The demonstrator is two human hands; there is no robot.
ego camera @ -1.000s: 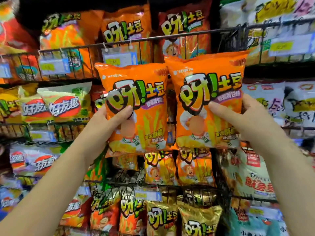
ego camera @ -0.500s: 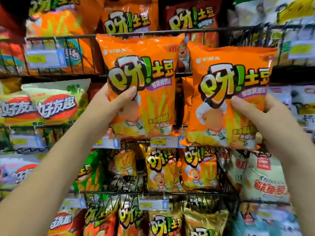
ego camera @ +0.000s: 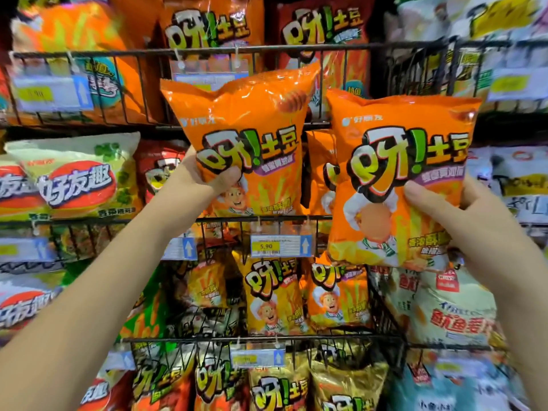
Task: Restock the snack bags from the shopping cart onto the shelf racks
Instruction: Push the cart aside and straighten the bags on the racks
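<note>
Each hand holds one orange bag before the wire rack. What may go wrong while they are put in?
1. The left hand grips the left orange bag and the right hand the right orange bag, each by one side; a bag may slip, and no hand is free.
2. A bag's lower edge may catch on the front rail or knock the price tag.
3. A shelved bag stands behind, so space may be tight.

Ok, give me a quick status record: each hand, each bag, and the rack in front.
left hand: grips left orange bag by its side, upright
right hand: grips right orange bag by its side, upright
left bag position: lower edge at middle rack front rail; whether inside, cannot tell
right bag position: in front of the rail, not in
price tag: 5.90
</note>
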